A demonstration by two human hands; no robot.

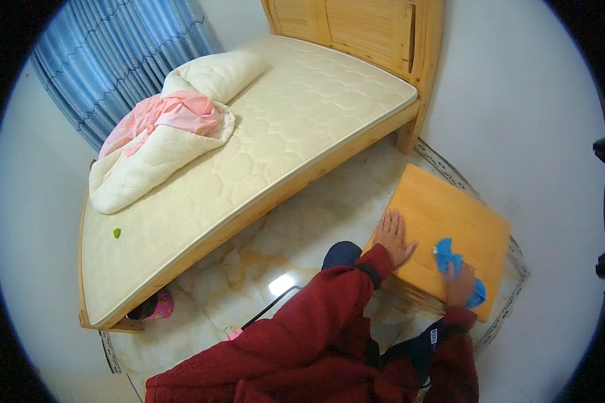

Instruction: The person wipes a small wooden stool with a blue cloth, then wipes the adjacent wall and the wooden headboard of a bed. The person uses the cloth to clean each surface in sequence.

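My left hand point(393, 236) lies flat, fingers apart, on the near left corner of a small wooden bedside table point(444, 205). My right hand point(460, 283) presses a crumpled blue cloth point(448, 255) onto the table's top near its front edge. Both arms wear dark red sleeves. The table stands against the white wall, right of the bed.
A wooden bed with a bare cream mattress point(282, 127) fills the left and middle. A folded cream and pink quilt point(165, 131) lies on it, plus a small green object point(117, 233). Blue curtains point(114, 54) hang behind. A pink slipper point(160, 305) sits under the bed on the marble floor point(302, 228).
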